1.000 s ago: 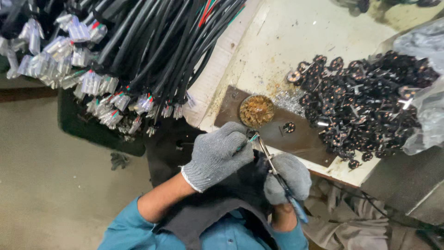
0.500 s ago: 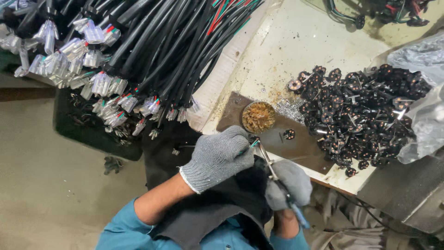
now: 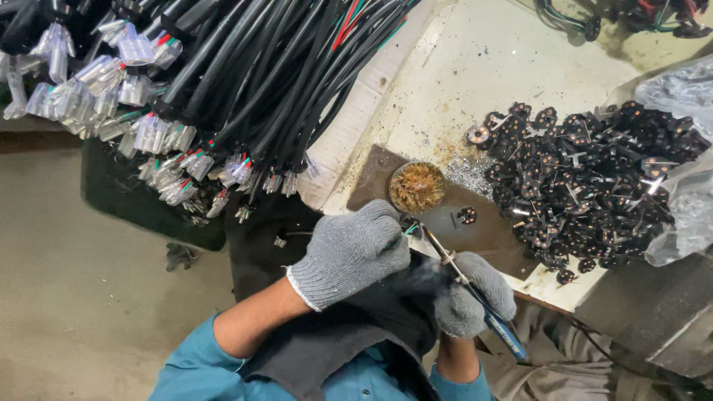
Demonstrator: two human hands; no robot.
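Dozens of black cables (image 3: 252, 82), tipped with clear plastic connectors (image 3: 148, 134), hang over the pale workbench (image 3: 490, 67) at upper left. At right, a heap of small black parts (image 3: 587, 178) lies beside a clear plastic bag (image 3: 683, 208). Left hand (image 3: 349, 252), in a grey knit glove, closes around a wire end (image 3: 410, 230) near the round tin of brass wool (image 3: 417, 187). Right hand (image 3: 475, 293), also gloved, grips a blue-handled soldering iron (image 3: 475, 293), its tip touching the wire end.
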